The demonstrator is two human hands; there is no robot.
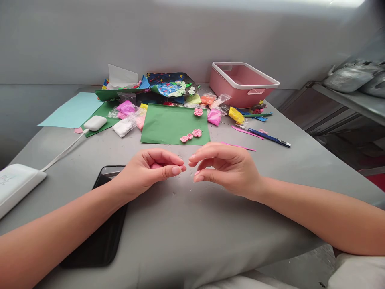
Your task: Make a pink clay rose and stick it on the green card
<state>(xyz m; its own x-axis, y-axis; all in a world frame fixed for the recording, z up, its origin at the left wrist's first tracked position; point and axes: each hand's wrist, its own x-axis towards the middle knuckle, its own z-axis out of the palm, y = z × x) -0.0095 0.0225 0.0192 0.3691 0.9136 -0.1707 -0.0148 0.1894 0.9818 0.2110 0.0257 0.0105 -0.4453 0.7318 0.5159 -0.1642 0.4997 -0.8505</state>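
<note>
Pink clay shows inside the curled fingers of my left hand, whose thumb and forefinger are pinched together at the tips. Opposite it, a little apart, is my right hand with its fingers bent. A small piece of pink clay appears at its thumb tip; part of it is hidden by the fingers. Just beyond both hands lies a green sheet bearing a pink clay flower at the upper right and a row of three more flowers near its lower edge.
A black phone lies under my left forearm, near a white power bank with a cable to a white case. Pink tools and a dark blue cutter lie right. Bagged clay and a pink basket stand behind.
</note>
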